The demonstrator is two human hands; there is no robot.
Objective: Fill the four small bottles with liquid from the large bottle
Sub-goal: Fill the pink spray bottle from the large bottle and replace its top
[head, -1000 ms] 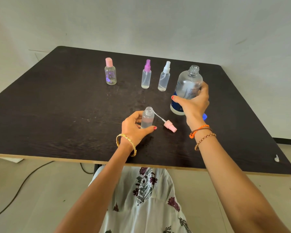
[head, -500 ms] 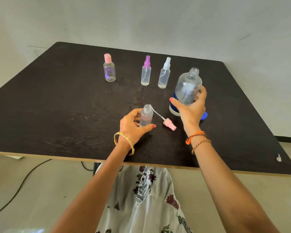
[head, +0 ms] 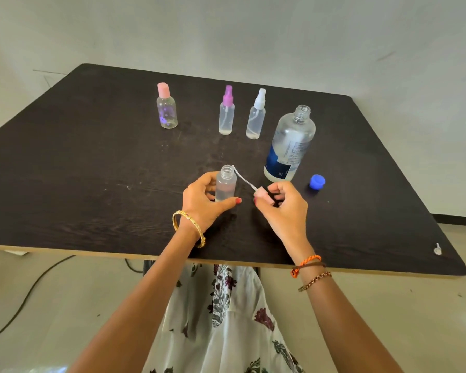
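While the uncapped large bottle (head: 291, 144) is standing apart, the left hand (head: 203, 201) is gripping the open small bottle (head: 225, 184) and the right hand (head: 283, 208) is pinching its pink spray cap (head: 260, 193); recapping seems next, needing the tube threaded in.

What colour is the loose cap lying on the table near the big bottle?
Blue. The cap lies right of the large bottle, clear in the head view.

Dark wood-grain table (head: 92, 162) with a pale edge spans the frame's centre. Behind it, a plain whitish wall (head: 226, 30). Lower left, a black cable (head: 24, 300) crosses the beige floor (head: 65, 305). Bottom centre, white floral-print fabric (head: 226, 319).
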